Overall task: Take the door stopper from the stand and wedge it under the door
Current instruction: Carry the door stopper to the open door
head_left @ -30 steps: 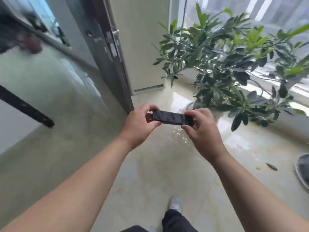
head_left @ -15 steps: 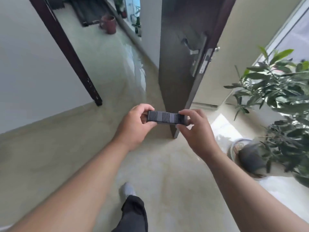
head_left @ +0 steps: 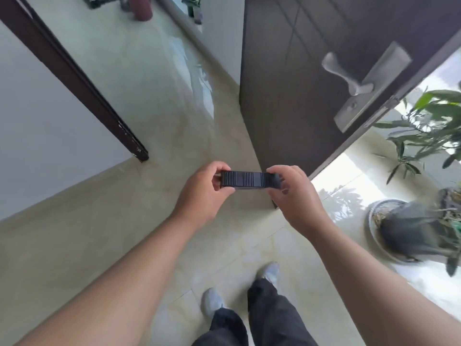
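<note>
Doorway floor; door stopper (head_left: 250, 179) between hands.

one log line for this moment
phase: carry | door stopper: held, left hand + right hand | door: open | wedged: no

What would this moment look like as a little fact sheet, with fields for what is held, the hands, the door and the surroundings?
held item: black ribbed door stopper, level, above the floor
left hand: pinches the stopper's left end
right hand: pinches its right end
door: dark brown, open, silver lever handle
stopper placement: not yet under the door
floor: pale glossy tile
to the right: potted plant with green leaves
to the left: dark door frame against a white wall
</note>
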